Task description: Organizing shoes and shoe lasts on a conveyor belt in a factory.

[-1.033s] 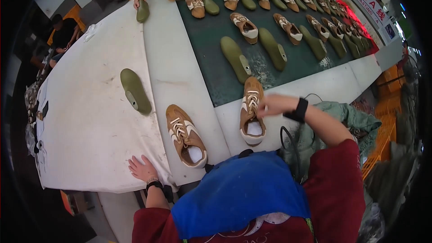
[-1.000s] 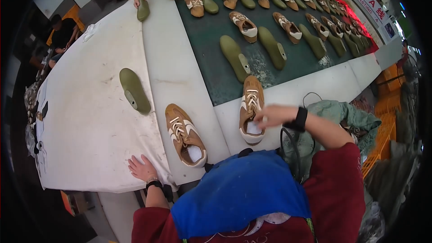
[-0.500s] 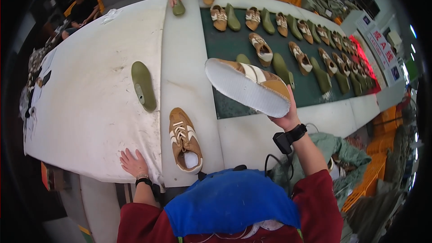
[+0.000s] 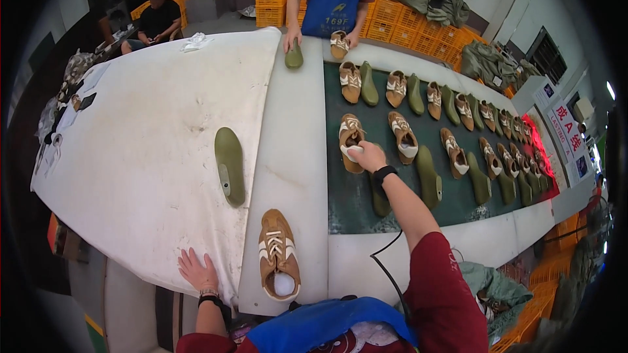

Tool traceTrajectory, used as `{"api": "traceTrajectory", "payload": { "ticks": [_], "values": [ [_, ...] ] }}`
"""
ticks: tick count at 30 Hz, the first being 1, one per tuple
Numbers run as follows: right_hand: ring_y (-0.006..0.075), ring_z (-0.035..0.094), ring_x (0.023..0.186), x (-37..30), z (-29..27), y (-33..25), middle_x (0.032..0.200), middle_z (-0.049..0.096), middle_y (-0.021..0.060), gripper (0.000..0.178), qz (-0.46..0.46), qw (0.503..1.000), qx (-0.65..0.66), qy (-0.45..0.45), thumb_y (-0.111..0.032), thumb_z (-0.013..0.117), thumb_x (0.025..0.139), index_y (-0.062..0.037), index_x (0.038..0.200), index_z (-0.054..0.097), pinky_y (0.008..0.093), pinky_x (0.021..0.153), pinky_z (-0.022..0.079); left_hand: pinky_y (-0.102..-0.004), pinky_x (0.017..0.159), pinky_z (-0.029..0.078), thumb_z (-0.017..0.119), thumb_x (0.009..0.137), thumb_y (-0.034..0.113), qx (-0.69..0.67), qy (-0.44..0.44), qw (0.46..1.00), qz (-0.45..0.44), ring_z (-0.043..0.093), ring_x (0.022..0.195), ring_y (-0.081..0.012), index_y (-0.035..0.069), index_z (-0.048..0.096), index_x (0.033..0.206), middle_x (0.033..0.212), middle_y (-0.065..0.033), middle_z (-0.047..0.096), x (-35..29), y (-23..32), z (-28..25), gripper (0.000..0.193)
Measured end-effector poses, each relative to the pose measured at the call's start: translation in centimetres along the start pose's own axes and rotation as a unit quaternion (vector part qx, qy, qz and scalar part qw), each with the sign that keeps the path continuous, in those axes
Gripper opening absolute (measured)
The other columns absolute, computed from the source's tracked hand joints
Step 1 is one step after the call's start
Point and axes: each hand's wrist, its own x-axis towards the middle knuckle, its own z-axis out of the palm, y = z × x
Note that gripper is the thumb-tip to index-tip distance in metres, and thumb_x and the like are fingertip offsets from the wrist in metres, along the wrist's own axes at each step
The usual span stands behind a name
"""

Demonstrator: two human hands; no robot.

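Observation:
My right hand (image 4: 367,155) grips the heel of a tan-and-white shoe upper (image 4: 351,127), which rests upright on the dark green conveyor belt, toe pointing away. Beneath my right wrist, a green shoe last (image 4: 379,199) is partly hidden by the arm. My left hand (image 4: 198,271) lies flat with fingers spread on the white cloth near the table's front edge, holding nothing. Farther up that cloth lies another green last (image 4: 229,167). To the right of my left hand, a laced tan sneaker (image 4: 278,255) stands on the pale tabletop strip, its opening toward me.
Rows of tan uppers (image 4: 402,134) and green lasts (image 4: 428,173) cover the belt (image 4: 353,212). Across the table, a co-worker in a blue apron (image 4: 332,10) holds a last (image 4: 294,57) and an upper (image 4: 339,46). Orange crates (image 4: 271,0) stand behind; another person (image 4: 159,19) sits far left.
My right hand has carried the upper from a raised, sole-showing tilt forward and down onto the belt. The view has shifted, showing more of the far side. My left hand stays flat on the cloth.

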Motion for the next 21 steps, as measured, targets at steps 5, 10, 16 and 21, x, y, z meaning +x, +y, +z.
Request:
{"api": "traceTrajectory", "payload": {
  "ticks": [5, 10, 16, 21],
  "values": [
    [0.0360, 0.050, 0.110, 4.3, 2.8, 4.4, 0.129, 0.041, 0.0216, 0.052, 0.112, 0.993, -0.004, -0.031, -0.026, 0.057, 0.079, -0.0132, 0.128, 0.043, 0.0393, 0.094, 0.042, -0.0503, 0.105, 0.019, 0.052, 0.084, 0.035, -0.010, -0.006, 1.000, 0.010, 0.026, 0.130, -0.0345, 0.009, 0.042, 0.129, 0.141, -0.0114, 0.033, 0.3, 0.7, 0.4, 0.053],
    [0.0378, 0.051, 0.107, 4.5, 4.8, -1.1, 0.115, 0.052, 0.0246, 0.043, -0.165, 0.984, -0.005, -0.063, -0.021, 0.056, 0.079, -0.0068, 0.120, 0.051, 0.0417, 0.091, 0.042, -0.0511, 0.105, 0.019, 0.052, 0.084, 0.035, -0.004, 0.003, 1.000, 0.022, 0.026, 0.130, -0.0346, 0.009, 0.041, 0.130, 0.141, -0.0119, 0.032, 0.5, 0.8, 1.3, 0.054],
    [0.0323, 0.055, 0.102, 0.2, 7.0, -20.5, 0.106, 0.060, 0.0164, 0.048, -0.321, 0.923, -0.068, -0.200, -0.036, 0.055, 0.084, -0.0148, 0.126, 0.046, 0.0417, 0.084, 0.046, -0.0522, 0.105, 0.019, 0.054, 0.082, 0.037, -0.027, 0.026, 0.999, 0.019, 0.027, 0.130, -0.0368, 0.008, 0.046, 0.127, 0.139, -0.0142, 0.035, 1.2, 0.6, 1.9, 0.054],
    [0.0345, 0.061, 0.089, -3.4, 15.7, -28.0, 0.098, 0.063, 0.0183, 0.058, -0.340, 0.899, -0.131, -0.241, -0.047, 0.054, 0.083, -0.0161, 0.129, 0.038, 0.0441, 0.076, 0.048, -0.0535, 0.102, 0.023, 0.055, 0.079, 0.041, -0.014, 0.079, 0.996, 0.031, 0.031, 0.127, -0.0357, 0.010, 0.050, 0.123, 0.135, -0.0140, 0.039, -0.1, -2.1, 1.2, 0.053]
  ]
}}
